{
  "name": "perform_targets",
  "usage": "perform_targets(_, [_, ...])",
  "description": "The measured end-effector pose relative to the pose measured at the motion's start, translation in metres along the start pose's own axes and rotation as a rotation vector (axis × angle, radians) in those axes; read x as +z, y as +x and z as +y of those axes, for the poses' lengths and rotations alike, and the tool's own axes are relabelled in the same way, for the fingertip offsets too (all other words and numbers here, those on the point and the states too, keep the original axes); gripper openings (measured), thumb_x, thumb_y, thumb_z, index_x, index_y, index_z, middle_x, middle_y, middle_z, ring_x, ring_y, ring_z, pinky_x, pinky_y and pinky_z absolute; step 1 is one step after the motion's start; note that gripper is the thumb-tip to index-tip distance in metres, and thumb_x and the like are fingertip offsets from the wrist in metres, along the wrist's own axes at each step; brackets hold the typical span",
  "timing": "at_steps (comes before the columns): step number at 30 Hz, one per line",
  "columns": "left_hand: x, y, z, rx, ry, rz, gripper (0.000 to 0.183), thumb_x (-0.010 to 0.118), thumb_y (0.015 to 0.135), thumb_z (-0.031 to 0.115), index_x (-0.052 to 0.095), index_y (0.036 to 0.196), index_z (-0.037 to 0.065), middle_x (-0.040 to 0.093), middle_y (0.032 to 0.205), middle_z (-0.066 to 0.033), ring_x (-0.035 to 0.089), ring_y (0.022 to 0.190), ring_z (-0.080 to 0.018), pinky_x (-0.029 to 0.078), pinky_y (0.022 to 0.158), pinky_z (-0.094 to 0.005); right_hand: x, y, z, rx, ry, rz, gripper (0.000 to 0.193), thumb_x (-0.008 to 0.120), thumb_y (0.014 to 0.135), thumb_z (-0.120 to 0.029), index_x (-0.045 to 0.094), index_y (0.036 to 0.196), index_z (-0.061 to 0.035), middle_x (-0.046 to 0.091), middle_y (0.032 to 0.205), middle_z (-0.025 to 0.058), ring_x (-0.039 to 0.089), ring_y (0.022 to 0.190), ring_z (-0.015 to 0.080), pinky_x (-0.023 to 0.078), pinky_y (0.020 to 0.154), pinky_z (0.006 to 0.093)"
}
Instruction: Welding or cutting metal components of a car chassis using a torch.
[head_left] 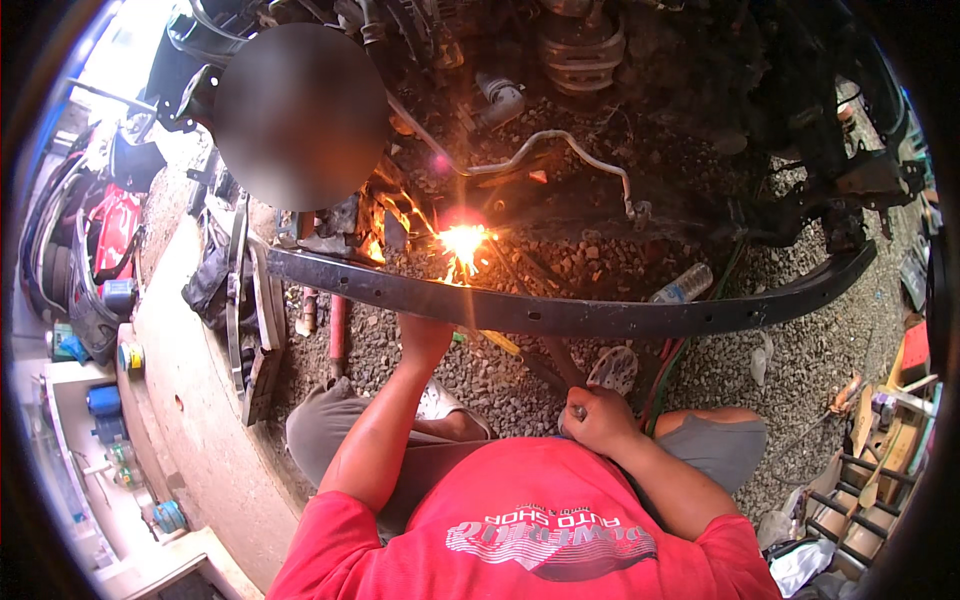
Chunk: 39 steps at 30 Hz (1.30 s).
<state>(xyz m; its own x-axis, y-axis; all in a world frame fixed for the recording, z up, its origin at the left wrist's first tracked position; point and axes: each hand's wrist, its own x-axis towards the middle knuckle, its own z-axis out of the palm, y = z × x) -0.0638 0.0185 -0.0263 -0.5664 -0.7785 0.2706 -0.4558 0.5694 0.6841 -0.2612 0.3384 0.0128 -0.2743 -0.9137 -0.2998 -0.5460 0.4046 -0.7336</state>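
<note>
A long black curved bumper bar [530, 313] with small holes crosses in front of me. My left hand [425, 335] reaches up against its near edge, left of the middle; the bar hides the fingers. To the right and nearer me, my right hand [602, 420] is closed around the near end of a dark rod [562, 360], which slants up toward the bar. Bright welding sparks [463, 241] flare just beyond the bar, above my left hand. The glare hides what is burning there. A yellow-handled tool [500, 343] lies beneath the bar, between my hands.
Another person [300, 120], blurred, is beyond the bar at the left. Dark vehicle parts and a bent grey pipe [545, 140] fill the far side. A clear plastic bottle [683, 284] lies on the gravel; hoses [668, 375] run past my right knee. A crate [850, 500] stands right.
</note>
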Motion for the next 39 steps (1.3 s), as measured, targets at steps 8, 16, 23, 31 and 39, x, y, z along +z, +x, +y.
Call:
perform_targets(8, [0.005, -0.001, 0.006, 0.082, 0.039, 0.009, 0.005, 0.07, 0.1, 0.006, 0.072, 0.1, 0.002, 0.073, 0.094, -0.0179, 0.069, 0.092, -0.0415, 0.051, 0.086, -0.0546, -0.004, 0.001, -0.005, 0.049, 0.014, -0.016, 0.016, 0.075, 0.091, -0.025, 0.071, 0.097, -0.01, 0.074, 0.093, 0.0246, 0.073, 0.091, 0.0501, 0.059, 0.078, 0.061])
perform_targets(16, [0.007, -0.011, 0.011, -0.116, -0.141, -0.09, 0.022, 0.075, 0.099, 0.008, 0.075, 0.118, -0.002, 0.078, 0.114, -0.0247, 0.073, 0.113, -0.0477, 0.055, 0.098, -0.0545, -0.003, 0.0, -0.002, 0.022, 0.006, -0.001, 0.015, 0.075, 0.091, -0.023, 0.07, 0.096, -0.0102, 0.073, 0.089, 0.0251, 0.073, 0.09, 0.0502, 0.058, 0.077, 0.0617])
perform_targets(23, [0.005, -0.012, 0.017, -0.14, -0.089, -0.118, 0.025, 0.074, 0.1, 0.01, 0.075, 0.121, -0.002, 0.077, 0.117, -0.0268, 0.071, 0.117, -0.0513, 0.054, 0.101, -0.0556, 0.0, 0.002, 0.001, 0.003, -0.003, 0.015, 0.015, 0.075, 0.091, -0.023, 0.069, 0.095, -0.0103, 0.073, 0.088, 0.025, 0.073, 0.087, 0.0507, 0.059, 0.074, 0.0618])
perform_targets(31, [0.01, -0.004, 0.032, -0.027, -0.083, 0.023, 0.019, 0.07, 0.101, 0.007, 0.073, 0.118, -0.002, 0.077, 0.109, -0.0229, 0.072, 0.107, -0.0445, 0.055, 0.096, -0.0525, 0.001, 0.001, 0.006, 0.025, 0.013, -0.006, 0.016, 0.076, 0.091, -0.025, 0.072, 0.099, -0.0113, 0.075, 0.091, 0.0243, 0.075, 0.088, 0.0498, 0.06, 0.076, 0.0608])
perform_targets(39, [0.016, -0.013, 0.018, -0.017, -0.036, -0.031, 0.013, 0.066, 0.101, 0.004, 0.075, 0.109, -0.001, 0.077, 0.102, -0.0203, 0.073, 0.1, -0.0407, 0.055, 0.09, -0.0501, -0.003, 0.004, -0.001, 0.049, 0.027, -0.023, 0.016, 0.076, 0.09, -0.024, 0.071, 0.098, -0.0103, 0.074, 0.092, 0.0231, 0.074, 0.09, 0.049, 0.059, 0.077, 0.0599])
